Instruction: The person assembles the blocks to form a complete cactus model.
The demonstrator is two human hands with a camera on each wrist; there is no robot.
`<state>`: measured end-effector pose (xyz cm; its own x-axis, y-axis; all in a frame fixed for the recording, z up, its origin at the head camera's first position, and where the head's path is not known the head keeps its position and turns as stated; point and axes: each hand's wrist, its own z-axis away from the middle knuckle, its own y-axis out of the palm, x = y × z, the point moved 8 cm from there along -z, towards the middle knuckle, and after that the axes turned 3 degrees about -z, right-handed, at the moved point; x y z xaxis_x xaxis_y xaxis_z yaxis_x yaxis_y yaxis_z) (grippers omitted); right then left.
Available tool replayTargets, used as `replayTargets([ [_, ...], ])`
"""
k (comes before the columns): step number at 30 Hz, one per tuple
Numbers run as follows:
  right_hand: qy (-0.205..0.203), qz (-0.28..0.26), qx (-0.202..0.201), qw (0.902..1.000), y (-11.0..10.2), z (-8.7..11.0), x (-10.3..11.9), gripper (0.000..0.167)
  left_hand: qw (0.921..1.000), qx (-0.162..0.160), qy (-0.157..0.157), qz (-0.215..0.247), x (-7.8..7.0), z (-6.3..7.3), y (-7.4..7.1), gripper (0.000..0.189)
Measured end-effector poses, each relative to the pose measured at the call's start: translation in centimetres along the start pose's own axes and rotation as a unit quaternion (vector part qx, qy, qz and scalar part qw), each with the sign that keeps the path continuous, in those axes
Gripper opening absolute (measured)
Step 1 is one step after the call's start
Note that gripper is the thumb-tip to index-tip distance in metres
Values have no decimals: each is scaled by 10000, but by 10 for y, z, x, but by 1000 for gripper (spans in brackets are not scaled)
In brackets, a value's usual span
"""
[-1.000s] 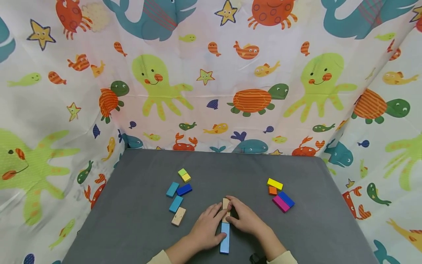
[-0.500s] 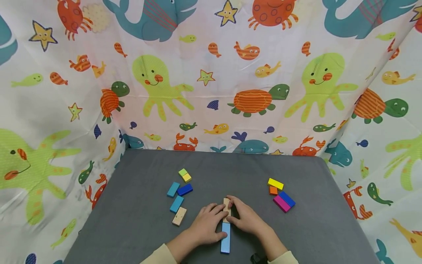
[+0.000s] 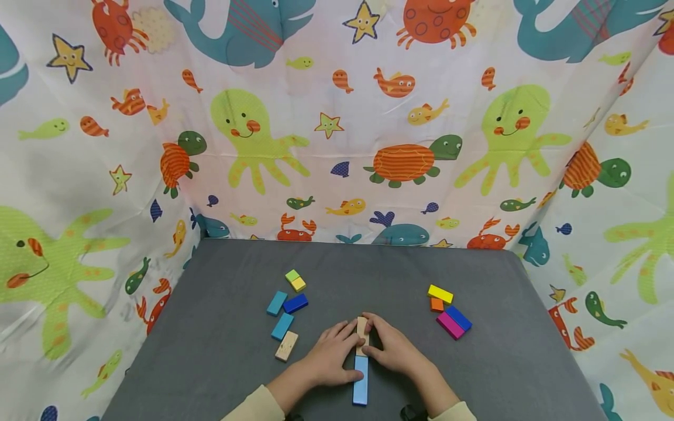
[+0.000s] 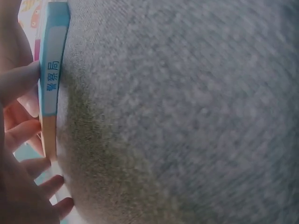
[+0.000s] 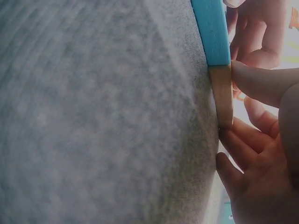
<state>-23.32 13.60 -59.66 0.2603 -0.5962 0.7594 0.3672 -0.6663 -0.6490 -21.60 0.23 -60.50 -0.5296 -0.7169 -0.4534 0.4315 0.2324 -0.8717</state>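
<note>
A light blue block [image 3: 360, 390] and a plain wooden block [image 3: 361, 325] lie end to end in one line on the grey table. My left hand [image 3: 327, 358] reaches in from the left; its thumb touches the blue block and a fingertip rests on the wooden one. My right hand [image 3: 394, 346] pinches the wooden block, thumb at its side and fingers near the far end. In the left wrist view, printed characters mark the side of the blue block [image 4: 52, 42]. The right wrist view shows the wooden block [image 5: 222, 95] meeting the blue one without a visible gap.
To the left lie a green block [image 3: 292, 275], a dark blue block [image 3: 295, 303], two teal blocks, a small yellow one and a wooden block [image 3: 286, 345]. On the right are yellow [image 3: 440, 294], orange, blue and magenta [image 3: 450, 325] blocks. A patterned curtain hangs behind.
Both hands stay almost still on the two lined-up blocks. The right-hand part of the curtain has shifted a little to the left.
</note>
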Motion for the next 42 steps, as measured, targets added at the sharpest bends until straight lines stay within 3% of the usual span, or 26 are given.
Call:
replayTargets([
  [8,49,-19,-11,10000,0,-1,-2,38,9989,21,40,463,4,-4,1,55],
  [14,58,15,3,10000,0,0,0,45,9989,12,93,469,4,-5,0,57],
  [22,54,-13,-7,10000,0,0,1,38,9984,47,179,542,5,-6,-1,57],
  [29,42,20,-38,10000,0,-1,1,48,9979,9,210,614,6,-7,-1,57],
  [34,-8,-58,-49,10000,0,-2,2,40,9977,-36,213,647,9,-6,1,59],
  [42,129,-244,-439,9987,-19,-3,-4,40,9975,6,189,680,11,-8,2,56],
])
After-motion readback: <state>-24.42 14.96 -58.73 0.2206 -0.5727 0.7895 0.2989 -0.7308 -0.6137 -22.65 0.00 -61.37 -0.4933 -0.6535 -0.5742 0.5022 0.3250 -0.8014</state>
